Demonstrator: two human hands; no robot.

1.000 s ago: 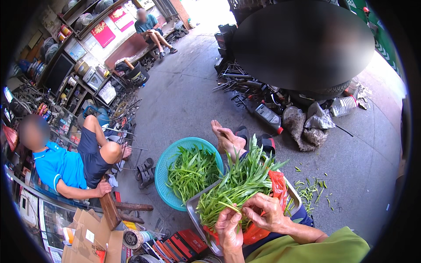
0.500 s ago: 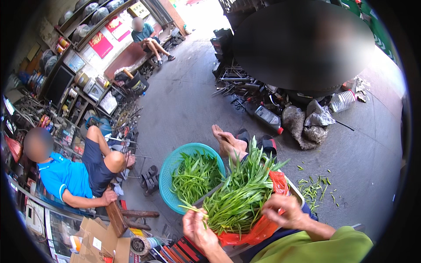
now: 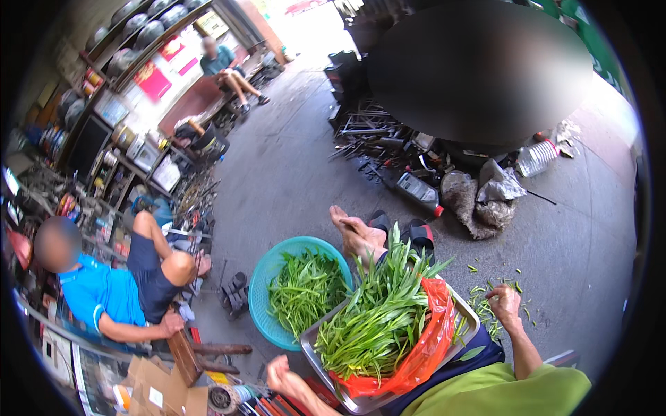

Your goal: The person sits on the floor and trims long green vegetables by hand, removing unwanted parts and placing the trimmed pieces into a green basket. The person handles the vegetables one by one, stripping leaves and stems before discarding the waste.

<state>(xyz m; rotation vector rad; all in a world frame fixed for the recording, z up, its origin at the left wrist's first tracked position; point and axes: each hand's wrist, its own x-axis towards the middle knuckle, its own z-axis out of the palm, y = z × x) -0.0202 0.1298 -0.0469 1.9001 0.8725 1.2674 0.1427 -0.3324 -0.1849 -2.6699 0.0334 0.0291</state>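
A metal tray (image 3: 469, 315) rests on my lap, heaped with long-stemmed leafy greens (image 3: 368, 326) that look like water spinach. A red plastic bag (image 3: 409, 374) lies open under and beside them. My left hand (image 3: 283, 376) is off the tray's near left corner, fingers curled; whatever it may hold is hidden. To the right of the tray, my right hand (image 3: 504, 303) hovers above cut stem pieces (image 3: 485, 308) scattered on the floor, its fingers bent closed around nothing I can make out. A turquoise basket (image 3: 260, 312) left of the tray holds more greens (image 3: 302, 288).
My bare feet (image 3: 357, 232) and a pair of slippers (image 3: 420, 236) are beyond the tray. A person in blue (image 3: 104, 291) sits at the left beside a wooden stool (image 3: 186, 357) and a cardboard box (image 3: 163, 388). Bottles (image 3: 416, 191), rags and metal parts lie ahead.
My left hand has moved down and left, away from the greens and the stem it held. My right hand has left the red bag and swung right, over the floor.
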